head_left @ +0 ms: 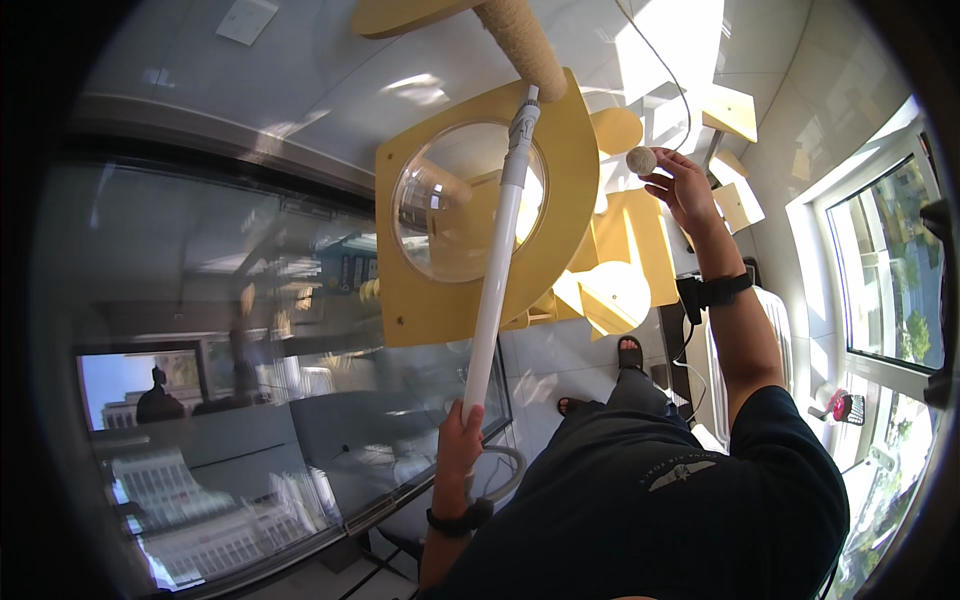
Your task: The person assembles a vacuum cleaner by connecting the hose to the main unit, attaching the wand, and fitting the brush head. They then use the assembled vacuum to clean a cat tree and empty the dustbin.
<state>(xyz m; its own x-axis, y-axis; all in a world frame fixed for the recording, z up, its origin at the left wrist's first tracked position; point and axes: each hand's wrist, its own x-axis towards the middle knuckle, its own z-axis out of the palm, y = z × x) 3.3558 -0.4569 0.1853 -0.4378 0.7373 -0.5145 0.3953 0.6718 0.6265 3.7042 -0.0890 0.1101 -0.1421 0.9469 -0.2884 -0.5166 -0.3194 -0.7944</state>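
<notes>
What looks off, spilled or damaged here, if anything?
Nothing stands out: no spill or breakage shows. The yellow board and its clear bowl look intact; the left hand grips the white tube, and the right hand holds the round ball. Glare could hide fine marks.

I am in what looks like a home, in a narrow, sunlit room like an enclosed balcony. The cat tree [420,322] beside me says so most plainly: yellow boards, a clear bowl [445,245] and a rope-wrapped post [520,45]. A large glass pane [230,320] lines my left, a window [895,260] with greenery outside my right. I stand in sandals [630,356] on pale tiles [532,372], holding a vacuum-like tube [494,290].
</notes>
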